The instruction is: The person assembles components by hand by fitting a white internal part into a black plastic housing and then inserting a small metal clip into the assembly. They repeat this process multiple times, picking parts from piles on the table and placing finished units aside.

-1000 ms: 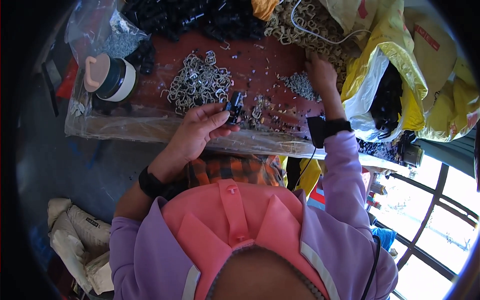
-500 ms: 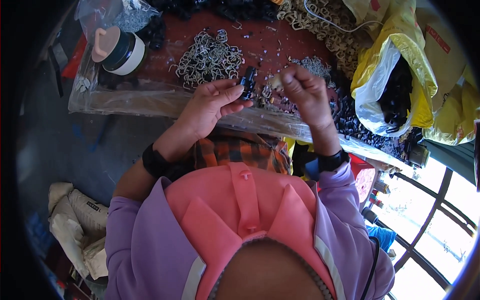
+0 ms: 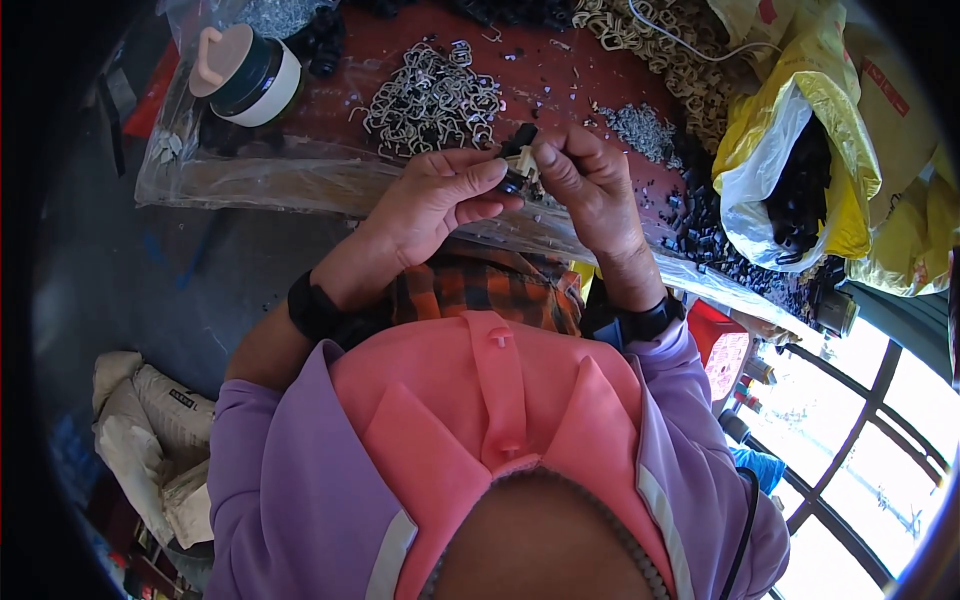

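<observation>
My left hand (image 3: 452, 188) is closed on a small black plastic part (image 3: 514, 182) above the table's near edge. Against that part, my right hand (image 3: 590, 182) pinches a cream-coloured plastic piece (image 3: 525, 162). The two pieces touch, but whether they are joined I cannot tell. Just beyond my left hand lies a heap of bent metal wire clips (image 3: 428, 98). A smaller pile of fine grey metal bits (image 3: 642, 130) is past my right hand.
The dark red tabletop (image 3: 545, 85) has a plastic-wrapped front edge. A lidded jar (image 3: 258, 88) stands at its left. Cream pieces (image 3: 655, 55) are heaped at the back right, near a yellow bag (image 3: 845, 150) of black parts. Loose black parts (image 3: 735, 250) lie along the right edge.
My right hand has moved left and slightly down, bringing the cream-coloured piece against the black part. My left hand still holds the black part, and the view has shifted slightly.
</observation>
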